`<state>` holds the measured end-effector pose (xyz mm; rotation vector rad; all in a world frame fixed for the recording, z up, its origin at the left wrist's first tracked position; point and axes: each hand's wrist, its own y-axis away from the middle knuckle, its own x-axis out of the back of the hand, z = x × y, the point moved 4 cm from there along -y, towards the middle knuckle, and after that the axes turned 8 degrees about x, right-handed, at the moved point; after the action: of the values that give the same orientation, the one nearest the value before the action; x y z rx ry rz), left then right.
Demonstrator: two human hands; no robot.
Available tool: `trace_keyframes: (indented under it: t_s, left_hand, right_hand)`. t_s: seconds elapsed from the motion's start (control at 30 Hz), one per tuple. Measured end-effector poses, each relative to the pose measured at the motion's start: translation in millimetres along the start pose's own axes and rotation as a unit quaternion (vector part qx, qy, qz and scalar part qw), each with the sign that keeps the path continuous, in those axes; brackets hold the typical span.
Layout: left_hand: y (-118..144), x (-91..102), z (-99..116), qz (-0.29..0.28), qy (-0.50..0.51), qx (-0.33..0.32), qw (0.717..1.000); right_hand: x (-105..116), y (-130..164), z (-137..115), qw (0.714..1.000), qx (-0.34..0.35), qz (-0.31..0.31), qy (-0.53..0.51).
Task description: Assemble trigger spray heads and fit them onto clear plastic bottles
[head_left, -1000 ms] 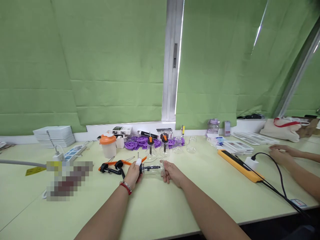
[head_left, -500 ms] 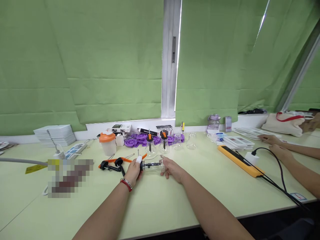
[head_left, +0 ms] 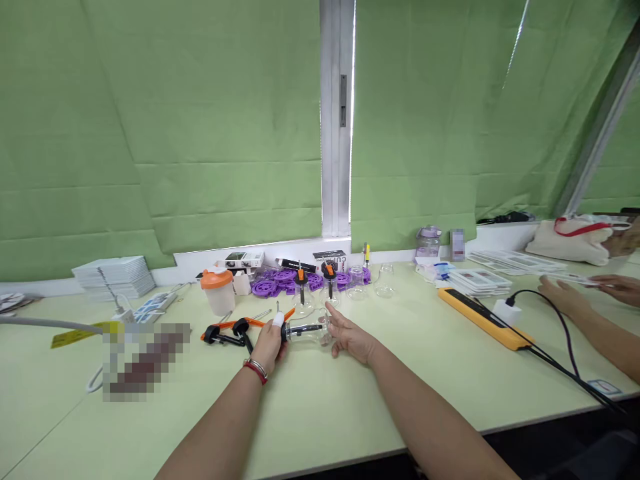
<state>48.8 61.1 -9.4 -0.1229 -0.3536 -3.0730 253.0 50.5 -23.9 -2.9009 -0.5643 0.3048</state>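
My left hand (head_left: 268,345) is closed around the black cap end of a clear glass bottle (head_left: 309,327), which lies on its side with a dark tube inside. A white covering wraps my left thumb. At the bottle's wide base, my right hand (head_left: 351,335) has its fingers apart; whether they touch the glass I cannot tell. Left of my left hand lie black-and-orange handle parts (head_left: 227,333). Behind the bottle stand two clear glass vessels with black-and-orange tops (head_left: 301,283), (head_left: 330,280), and two topless glass ones (head_left: 357,283), (head_left: 385,280).
Purple plastic parts (head_left: 270,285) and small boxes (head_left: 245,259) line the back. A shaker cup with an orange lid (head_left: 219,293) stands left of them. To the right are an orange power strip (head_left: 483,319), stacked cards (head_left: 480,283) and another person's hands (head_left: 565,297).
My right hand's fingers have spread and eased back from the bottle's base. My left hand keeps its hold. The other person's hands now hold a white card.
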Motion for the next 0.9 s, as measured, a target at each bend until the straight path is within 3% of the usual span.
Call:
trace_keyframes:
  t_s: [0.1, 0.27, 0.53, 0.73, 0.9]
  left_hand:
    - [-0.4, -1.0, -0.8, -0.004, 0.001, -0.004, 1.0]
    - [3.2, -3.9, 1.2, 0.001, 0.004, -0.001, 1.0]
    - [4.9, -1.3, 4.1, 0.016, 0.01, 0.003, 1.0]
    - [2.4, -3.4, 1.0, 0.004, 0.021, -0.003, 1.0]
    - [-1.1, 0.8, 0.7, 0.011, 0.023, -0.016, 1.0]
  right_hand:
    - [0.9, 0.7, -0.3, 1.0, -0.004, -0.017, -0.011]
    - [2.1, -6.9, 11.7, 0.997, -0.068, 0.027, 0.03]
    - [-3.6, 1.8, -1.2, 1.0, -0.019, -0.015, -0.017]
    - [0.2, -6.4, 11.9, 0.997, -0.055, 0.024, 0.037]
    - [-3.2, -0.6, -0.1, 1.0, -0.005, 0.007, -0.002]
